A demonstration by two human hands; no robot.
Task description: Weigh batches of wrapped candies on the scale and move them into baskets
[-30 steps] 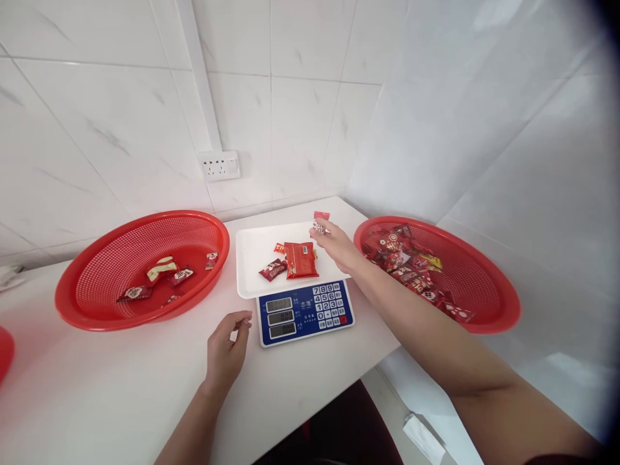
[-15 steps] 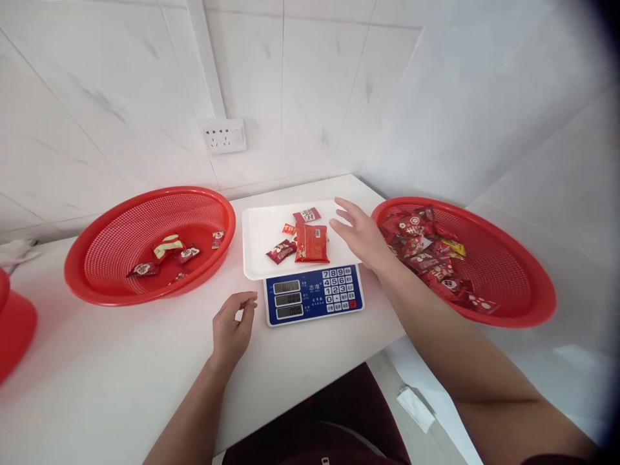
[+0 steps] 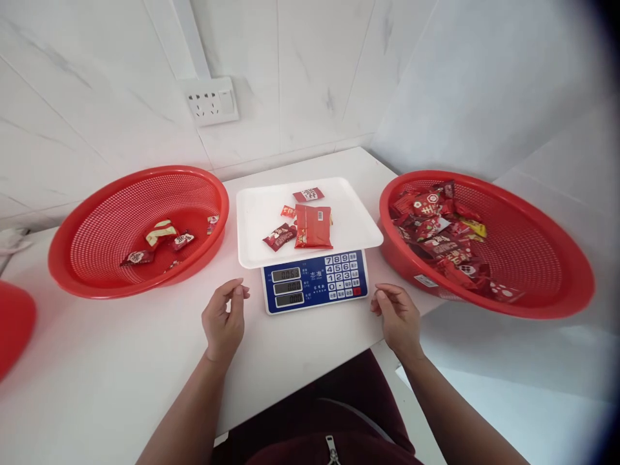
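Observation:
My left hand (image 3: 223, 320) rests on the table left of the digital scale (image 3: 316, 282), its fingers curled in toward the thumb with nothing in them. On the scale's other side, my right hand (image 3: 397, 318) is loosely closed and holds nothing, close to the keypad's corner. A white weighing tray (image 3: 259, 206) tops the scale. It carries a large red snack packet (image 3: 314, 227), a dark red packet (image 3: 280, 237), a small red packet (image 3: 288, 211) partly behind the large one, and another dark red packet (image 3: 309, 194) near the back. The display shows digits, apparently 0.063 on top.
A red perforated basket (image 3: 101, 223) on the left contains several small wrapped packets. The right red basket (image 3: 542, 252) is piled with red packets and juts past the table edge. Another red container (image 3: 14, 329) shows at far left. A wall socket (image 3: 210, 101) sits behind.
My right hand has drawn back from above the tray to the table at the scale's right, its fingers curling in. My left hand stays beside the scale. The view has tilted down slightly.

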